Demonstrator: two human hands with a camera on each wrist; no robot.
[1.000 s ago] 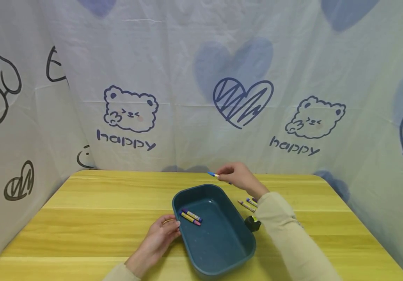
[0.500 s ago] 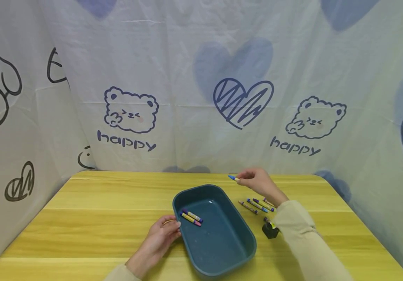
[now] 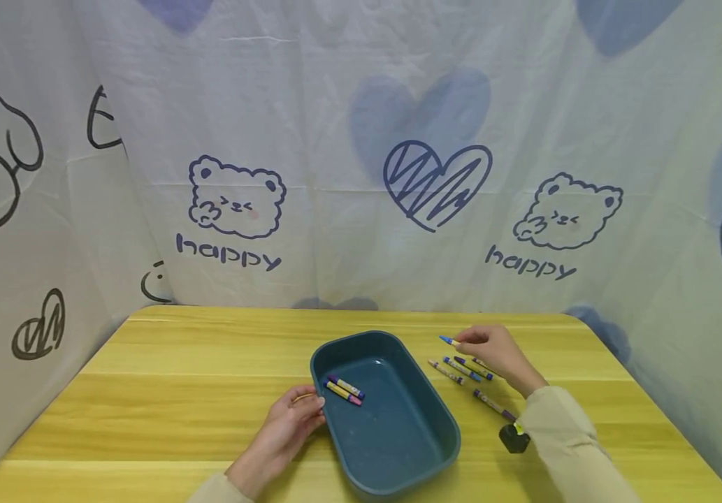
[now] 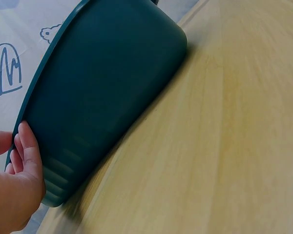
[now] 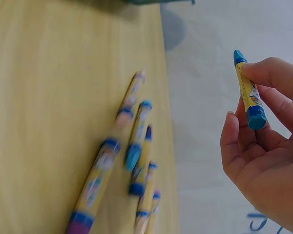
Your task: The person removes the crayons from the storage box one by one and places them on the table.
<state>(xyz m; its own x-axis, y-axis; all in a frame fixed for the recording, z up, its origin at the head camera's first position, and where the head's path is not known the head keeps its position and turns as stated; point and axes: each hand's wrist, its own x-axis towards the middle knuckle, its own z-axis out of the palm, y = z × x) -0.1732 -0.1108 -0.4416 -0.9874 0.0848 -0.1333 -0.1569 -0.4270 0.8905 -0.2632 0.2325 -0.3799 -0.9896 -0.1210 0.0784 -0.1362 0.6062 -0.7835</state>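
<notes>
A blue crayon [image 5: 250,92] in a yellow wrapper is pinched between thumb and fingers of my right hand [image 3: 493,353], held above the table. Beneath that hand lie several wrapped crayons [image 3: 461,369], partly covered by it in the head view. One purple-tipped crayon [image 3: 493,404] rests apart, nearer the sleeve. My left hand [image 3: 288,423] grips the left side of a dark teal plastic bin [image 3: 398,482]; the left wrist view shows its fingers [image 4: 29,151] along the outer wall and the thumb at the rim. Inside the bin, a purple crayon [image 3: 346,387] and a pink crayon [image 3: 342,393] lie side by side.
The wooden table [image 3: 178,391] extends on both sides of the bin. A small black object [image 3: 514,439] with a yellow-green spot shows by the right cuff. A printed white cloth [image 3: 335,265] hangs behind the table's back edge.
My right hand has moved right and lower with the blue crayon, from beyond the bin to over the loose crayons. More of those crayons show. The left hand and bin stay put.
</notes>
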